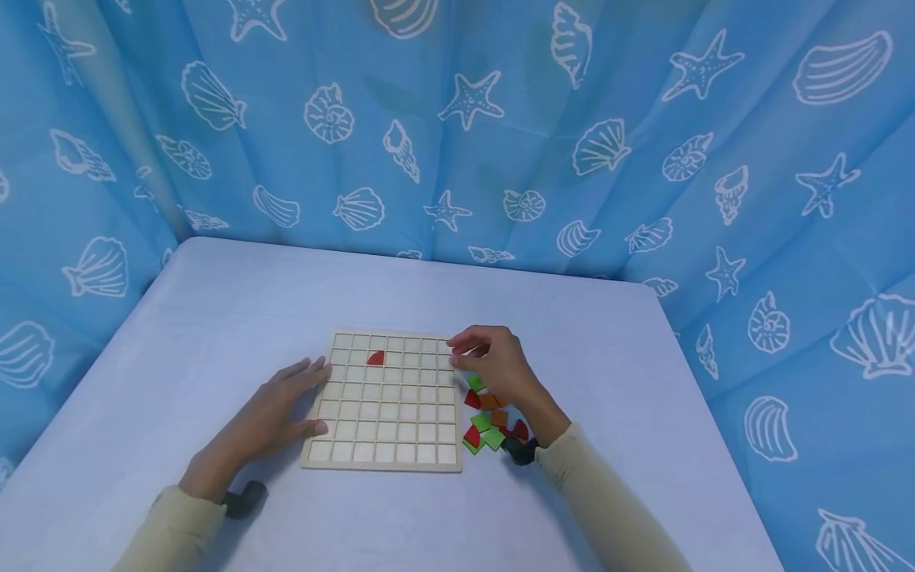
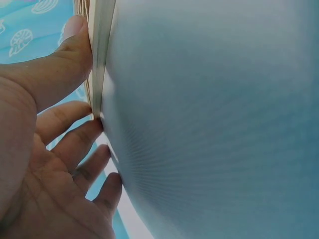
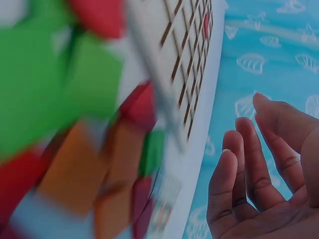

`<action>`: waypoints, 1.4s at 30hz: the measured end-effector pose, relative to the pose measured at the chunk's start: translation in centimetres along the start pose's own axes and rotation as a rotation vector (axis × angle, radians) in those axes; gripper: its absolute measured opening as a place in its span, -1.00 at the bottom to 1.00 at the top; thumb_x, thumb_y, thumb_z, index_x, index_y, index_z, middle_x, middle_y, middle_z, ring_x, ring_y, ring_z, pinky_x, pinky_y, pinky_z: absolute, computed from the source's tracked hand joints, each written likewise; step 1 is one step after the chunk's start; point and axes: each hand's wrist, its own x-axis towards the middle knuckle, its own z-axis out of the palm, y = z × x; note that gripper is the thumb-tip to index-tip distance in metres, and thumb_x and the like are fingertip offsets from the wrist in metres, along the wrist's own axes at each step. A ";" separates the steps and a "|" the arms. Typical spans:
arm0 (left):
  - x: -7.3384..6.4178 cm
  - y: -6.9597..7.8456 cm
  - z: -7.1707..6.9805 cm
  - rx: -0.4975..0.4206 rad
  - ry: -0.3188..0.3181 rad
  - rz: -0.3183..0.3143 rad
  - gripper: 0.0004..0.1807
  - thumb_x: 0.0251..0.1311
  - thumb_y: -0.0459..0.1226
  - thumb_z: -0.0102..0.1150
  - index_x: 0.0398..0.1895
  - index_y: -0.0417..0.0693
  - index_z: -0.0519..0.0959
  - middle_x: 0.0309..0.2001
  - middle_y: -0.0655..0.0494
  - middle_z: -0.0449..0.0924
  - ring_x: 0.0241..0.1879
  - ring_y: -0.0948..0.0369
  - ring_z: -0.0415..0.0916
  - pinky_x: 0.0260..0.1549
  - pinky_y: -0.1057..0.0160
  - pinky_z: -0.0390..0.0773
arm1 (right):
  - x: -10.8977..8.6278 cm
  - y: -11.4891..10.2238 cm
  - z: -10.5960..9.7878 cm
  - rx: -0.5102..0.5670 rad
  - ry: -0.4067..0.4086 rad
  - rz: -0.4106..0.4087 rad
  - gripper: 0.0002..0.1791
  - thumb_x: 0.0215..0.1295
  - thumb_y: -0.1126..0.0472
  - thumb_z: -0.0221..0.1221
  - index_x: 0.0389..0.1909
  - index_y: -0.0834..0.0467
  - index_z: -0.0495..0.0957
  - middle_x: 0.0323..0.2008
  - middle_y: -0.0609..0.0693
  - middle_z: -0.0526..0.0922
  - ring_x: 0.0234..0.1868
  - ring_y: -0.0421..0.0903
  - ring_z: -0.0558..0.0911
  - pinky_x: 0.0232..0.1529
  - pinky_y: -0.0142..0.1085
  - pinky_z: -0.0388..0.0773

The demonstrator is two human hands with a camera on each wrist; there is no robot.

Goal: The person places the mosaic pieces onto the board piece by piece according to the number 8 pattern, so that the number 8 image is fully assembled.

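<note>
A pale wooden grid board [image 1: 382,467] of square cells lies on the white table. One red quarter-round tile [image 1: 376,358] sits in a cell near its far side. My left hand [image 1: 275,411] rests along the board's left edge, its thumb and fingers spread; in the left wrist view the thumb [image 2: 60,64] lies against the board's side [image 2: 99,55]. Over the board's far right edge hovers my right hand [image 1: 500,363]. In the right wrist view that hand [image 3: 264,184] has a gap between thumb and fingers, with nothing visible in it.
Loose green, orange and red tiles [image 1: 499,418] lie in a pile against the board's right side, partly below my right forearm. The white-covered table [image 1: 343,294] meets a blue shell-patterned curtain [image 1: 457,159] at the back and sides.
</note>
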 end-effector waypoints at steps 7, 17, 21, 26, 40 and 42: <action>0.0 -0.2 0.0 0.006 0.000 -0.003 -0.02 0.11 -0.17 0.60 0.58 -0.22 0.34 0.60 -0.25 0.28 0.59 -0.34 0.15 0.47 -0.44 0.29 | -2.2 3.0 -2.5 -0.024 0.056 0.134 -0.74 0.28 0.24 0.50 -0.04 -0.05 0.80 -0.05 -0.06 0.79 -0.09 -0.03 0.69 -0.17 -0.24 0.79; -0.1 -0.2 -0.1 0.019 0.001 -0.010 -0.01 0.11 -0.17 0.60 0.59 -0.22 0.33 0.61 -0.25 0.28 0.59 -0.34 0.16 0.47 -0.43 0.30 | -3.8 5.8 -3.7 -0.098 0.034 0.179 -0.75 0.18 0.23 0.56 -0.13 -0.03 0.81 -0.07 -0.03 0.77 -0.16 -0.02 0.63 -0.22 -0.33 0.71; 0.0 -0.2 -0.1 0.021 0.001 -0.020 -0.01 0.11 -0.16 0.61 0.59 -0.21 0.33 0.61 -0.24 0.28 0.59 -0.34 0.15 0.47 -0.43 0.30 | -3.8 6.1 -3.6 -0.163 0.039 0.183 -0.71 0.14 0.20 0.59 -0.13 -0.05 0.78 -0.14 -0.06 0.76 -0.15 -0.04 0.61 -0.21 -0.33 0.69; 0.0 -0.1 0.0 0.017 0.003 -0.014 -0.02 0.11 -0.17 0.61 0.58 -0.22 0.34 0.60 -0.25 0.29 0.59 -0.35 0.16 0.47 -0.43 0.29 | -4.2 6.3 -3.6 -0.213 0.046 0.191 -0.72 0.13 0.19 0.60 -0.14 -0.05 0.79 -0.24 -0.06 0.72 -0.19 -0.06 0.60 -0.24 -0.35 0.67; 0.1 -0.1 0.2 0.008 -0.005 -0.012 -0.01 0.12 -0.14 0.60 0.59 -0.21 0.33 0.61 -0.25 0.28 0.59 -0.34 0.15 0.48 -0.44 0.27 | -4.9 6.5 -3.8 -0.199 0.057 0.153 -0.78 0.18 0.24 0.57 -0.25 -0.01 0.72 -0.32 -0.05 0.69 -0.29 -0.08 0.61 -0.28 -0.36 0.68; 0.1 -0.1 0.3 0.010 -0.006 -0.011 -0.01 0.11 -0.14 0.60 0.59 -0.21 0.33 0.61 -0.25 0.28 0.59 -0.34 0.16 0.48 -0.43 0.27 | -4.8 6.5 -3.8 -0.157 0.071 0.137 -0.80 0.19 0.25 0.56 -0.26 -0.01 0.73 -0.32 -0.05 0.72 -0.29 -0.07 0.64 -0.28 -0.38 0.70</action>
